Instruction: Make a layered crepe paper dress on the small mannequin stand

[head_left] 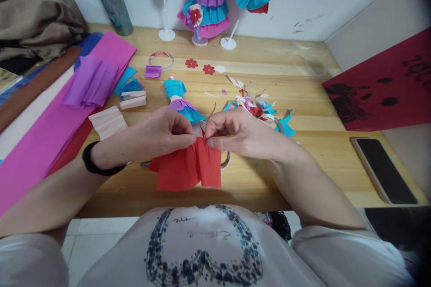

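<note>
A piece of red crepe paper [188, 168] hangs below my two hands, its top edge gathered between them. My left hand [168, 130], with a black band on the wrist, pinches that edge. Close beside it, my right hand [232, 132] also pinches the red paper with thumb and finger. Just beyond the hands lies a small figure of blue, white and purple crepe paper [177, 98], its lower end partly hidden by my fingers. A roll of tape [226, 160] shows partly behind the red paper, and a dark pointed tool tip [145, 163] sticks out at its left.
Crepe paper strips [97, 80] cover the table's left side. Coloured scraps [259, 107] lie right of centre. Red paper flowers [191, 63] and a clear tape ring [160, 60] lie farther back. A phone [384, 170] rests at right. Paper-dressed stands [210, 18] and a bottle [112, 4] line the wall.
</note>
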A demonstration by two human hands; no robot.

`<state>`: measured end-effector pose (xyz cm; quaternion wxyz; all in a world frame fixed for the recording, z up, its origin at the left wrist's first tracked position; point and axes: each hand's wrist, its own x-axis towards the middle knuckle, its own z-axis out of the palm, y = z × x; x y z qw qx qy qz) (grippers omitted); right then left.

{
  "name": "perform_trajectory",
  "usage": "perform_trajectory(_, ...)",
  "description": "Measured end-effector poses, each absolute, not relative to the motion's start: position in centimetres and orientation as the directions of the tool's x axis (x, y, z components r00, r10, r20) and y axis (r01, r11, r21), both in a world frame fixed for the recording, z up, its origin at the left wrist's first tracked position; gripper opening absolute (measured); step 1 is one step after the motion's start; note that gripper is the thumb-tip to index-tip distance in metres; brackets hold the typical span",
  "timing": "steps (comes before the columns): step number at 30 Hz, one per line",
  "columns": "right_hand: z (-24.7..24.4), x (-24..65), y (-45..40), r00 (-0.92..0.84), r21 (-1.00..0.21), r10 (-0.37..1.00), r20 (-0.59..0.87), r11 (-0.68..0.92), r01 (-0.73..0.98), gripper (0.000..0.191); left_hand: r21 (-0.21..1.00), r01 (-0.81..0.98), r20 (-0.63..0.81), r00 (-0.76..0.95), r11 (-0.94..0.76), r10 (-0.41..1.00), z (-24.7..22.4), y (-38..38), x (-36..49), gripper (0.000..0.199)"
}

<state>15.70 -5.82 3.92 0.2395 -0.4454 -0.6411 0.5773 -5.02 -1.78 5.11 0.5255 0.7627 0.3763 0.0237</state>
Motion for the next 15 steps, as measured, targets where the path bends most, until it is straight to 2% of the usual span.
perform_trajectory(7,4.01,15.46,-5.68,-0.537,-0.953,0.797,-0.277,-0.157,0.258,0.007,0.883,0.452,-0.307,0.76,-0.126,0.573,5.15,-1.83,-4.97,0.022)
perform_trajectory(15,4.15,16.02,-5.4,-0.544,-0.962,0.796,-0.266,-0.185,0.199,0.01,0.873,0.471,-0.325,0.752,-0.123,0.574,5.28,-1.71,-4.97,0.02)
